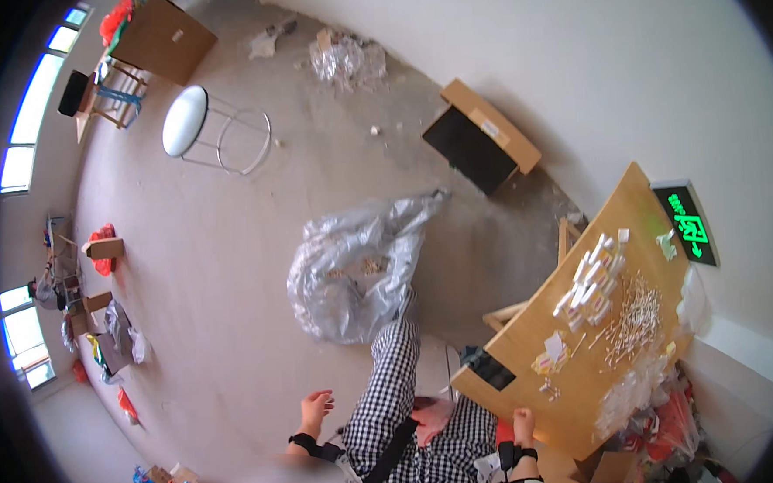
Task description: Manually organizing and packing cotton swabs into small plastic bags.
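Note:
My left hand is off to the left beside my checkered trouser leg, its fingers loosely bent and apart, with nothing seen in it. My right hand is closed at the near edge of the wooden table; whatever its fingers hold, if anything, is hidden. On the table lie a loose pile of cotton swabs, a heap of small white packs and some clear plastic bags. Nearer to my right hand are a few small papers and a dark flat object at the table's corner.
A large silvery plastic bag lies open on the floor ahead, small bits inside. Beyond are a round stool, an open cardboard box and crumpled clear plastic. A wall borders the table's right side, with a green-lit sign.

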A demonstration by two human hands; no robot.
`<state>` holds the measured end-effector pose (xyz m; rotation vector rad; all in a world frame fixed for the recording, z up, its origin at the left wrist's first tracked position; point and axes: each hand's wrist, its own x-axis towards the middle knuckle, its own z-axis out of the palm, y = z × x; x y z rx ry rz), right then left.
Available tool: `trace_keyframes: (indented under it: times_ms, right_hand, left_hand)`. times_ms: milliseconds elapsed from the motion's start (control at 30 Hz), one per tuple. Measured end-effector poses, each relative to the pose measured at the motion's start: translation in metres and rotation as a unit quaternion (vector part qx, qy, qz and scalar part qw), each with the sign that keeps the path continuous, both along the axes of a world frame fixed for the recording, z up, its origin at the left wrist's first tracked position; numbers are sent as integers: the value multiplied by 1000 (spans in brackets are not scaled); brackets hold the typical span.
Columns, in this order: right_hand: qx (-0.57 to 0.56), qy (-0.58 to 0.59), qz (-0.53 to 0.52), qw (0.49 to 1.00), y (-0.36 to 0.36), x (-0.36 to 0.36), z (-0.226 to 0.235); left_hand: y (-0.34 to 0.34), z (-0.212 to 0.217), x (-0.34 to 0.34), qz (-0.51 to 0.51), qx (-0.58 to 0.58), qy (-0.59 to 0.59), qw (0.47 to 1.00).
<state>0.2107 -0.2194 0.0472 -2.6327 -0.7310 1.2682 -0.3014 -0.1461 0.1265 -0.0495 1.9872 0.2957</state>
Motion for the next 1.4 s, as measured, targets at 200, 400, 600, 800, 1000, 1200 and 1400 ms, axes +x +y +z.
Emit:
trace_keyframes:
  times_ms: [200, 400, 600, 800, 1000, 1200, 1400]
  right_hand:
    - [-34, 63, -70, 995, -17, 22, 16]
    - [-329, 200, -144, 912, -70, 14, 70]
    - [-394, 283, -234, 843, -125, 8, 132]
    - [-378, 262, -191, 867, -102, -5, 182]
    - [-347, 250, -150, 892, -86, -40, 220]
    - [-295, 244, -95, 919, -37, -87, 220]
    - [-245, 230, -35, 941, -4, -103, 217]
  left_hand:
    - [-163, 2, -45, -93, -352, -109, 925]
    - [-274, 60, -51, -553, -224, -376, 709]
    - [-275, 107, -16, -495, -272, -389, 728]
    - [-258, 130, 3, -437, -296, -388, 756]
    - [-227, 149, -20, -388, -313, -373, 782]
    - [-186, 141, -52, -340, -311, -345, 818]
    - [-154, 126, -64, -283, -304, -324, 850]
